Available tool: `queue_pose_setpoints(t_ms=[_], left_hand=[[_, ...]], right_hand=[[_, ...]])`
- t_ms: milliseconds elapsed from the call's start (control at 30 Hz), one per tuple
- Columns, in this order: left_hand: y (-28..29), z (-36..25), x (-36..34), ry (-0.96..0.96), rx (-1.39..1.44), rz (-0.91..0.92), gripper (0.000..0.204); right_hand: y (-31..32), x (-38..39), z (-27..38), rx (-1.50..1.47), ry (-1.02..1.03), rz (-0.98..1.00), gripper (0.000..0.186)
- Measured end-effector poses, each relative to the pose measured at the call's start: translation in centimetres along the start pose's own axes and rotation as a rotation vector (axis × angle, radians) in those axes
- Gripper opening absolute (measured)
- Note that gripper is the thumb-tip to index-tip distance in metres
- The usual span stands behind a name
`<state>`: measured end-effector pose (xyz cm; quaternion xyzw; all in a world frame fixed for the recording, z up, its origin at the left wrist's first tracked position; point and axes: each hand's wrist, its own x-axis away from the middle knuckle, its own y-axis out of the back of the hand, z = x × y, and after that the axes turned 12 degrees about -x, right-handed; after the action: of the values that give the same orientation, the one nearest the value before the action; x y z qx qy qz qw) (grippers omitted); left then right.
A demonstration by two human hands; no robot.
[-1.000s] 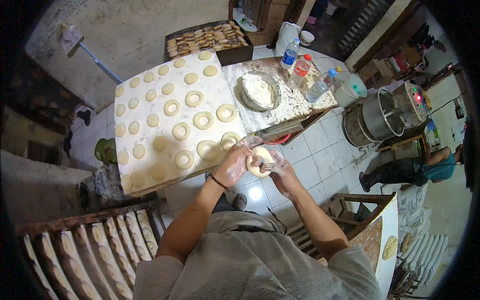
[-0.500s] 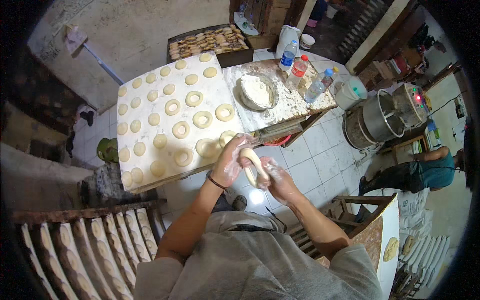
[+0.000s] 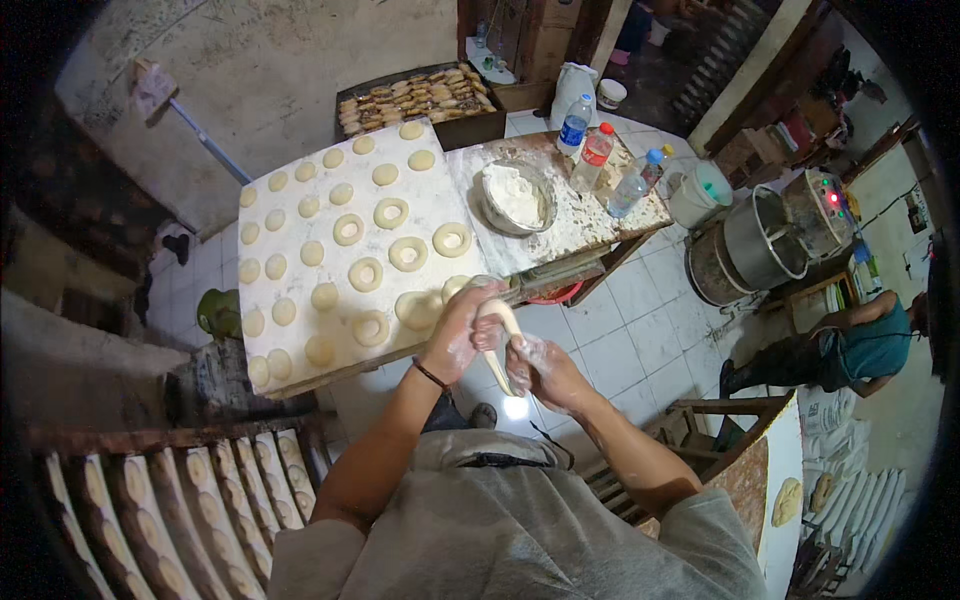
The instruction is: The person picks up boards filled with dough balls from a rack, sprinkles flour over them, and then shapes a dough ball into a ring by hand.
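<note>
Both my hands hold one pale raw dough ring [image 3: 497,370], stretched long and tilted in the air just off the near edge of a floured board [image 3: 435,195]. My left hand [image 3: 455,335] curls around its upper end, fingers through the hole. My right hand [image 3: 548,372] grips the right side, fingers closed. Flour coats both hands. Across the board lie several round dough pieces [image 3: 311,253] in rows, and toward its right side several dough rings [image 3: 391,227]. One ring partly hides behind my left hand.
Right of the board stand a metal bowl [image 3: 490,215] of flour and several bottles [image 3: 592,158]. Behind is a tray of browned pieces [image 3: 425,100]. Racked trays [image 3: 140,520] hold dough at lower left. A mixer [image 3: 765,235] and another person [image 3: 865,345] are at right.
The dough ring has been drawn longer and narrower, its lower end now further down. My right hand has turned and lowered slightly, with its fingers wrapped over the dough.
</note>
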<state>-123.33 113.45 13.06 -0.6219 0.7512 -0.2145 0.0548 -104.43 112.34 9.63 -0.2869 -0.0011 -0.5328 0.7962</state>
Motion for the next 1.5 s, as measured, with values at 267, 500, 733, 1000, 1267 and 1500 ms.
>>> queue_pose_setpoints(t_ms=[267,500,733,1000,1267,1500], left_hand=[[1.7,-3.6,-0.7,-0.025,0.026,-0.017,0.02],[5.6,-4.2,-4.7,0.049,0.219,0.01,0.02],[11.3,-3.5,-10.0,0.223,0.337,-0.002,0.019],[16.8,-3.9,-14.4,0.307,0.402,-0.046,0.024],[20.9,-3.1,-19.1,0.276,0.347,-0.156,0.025],[26.8,0.0,-26.3,-0.092,-0.554,-0.308,0.039]], right_hand=[[-1.1,-2.8,0.5,-0.071,-0.061,0.033,0.043],[0.7,-8.7,-1.2,0.242,-0.059,0.051,0.049],[-1.7,-15.3,0.9,0.189,-0.124,-0.022,0.052],[-2.8,-22.9,-0.3,0.088,-0.244,-0.04,0.048],[-6.1,-27.9,0.5,-0.479,-0.442,0.225,0.039],[0.4,-40.4,-1.8,0.381,-0.058,-0.154,0.022]])
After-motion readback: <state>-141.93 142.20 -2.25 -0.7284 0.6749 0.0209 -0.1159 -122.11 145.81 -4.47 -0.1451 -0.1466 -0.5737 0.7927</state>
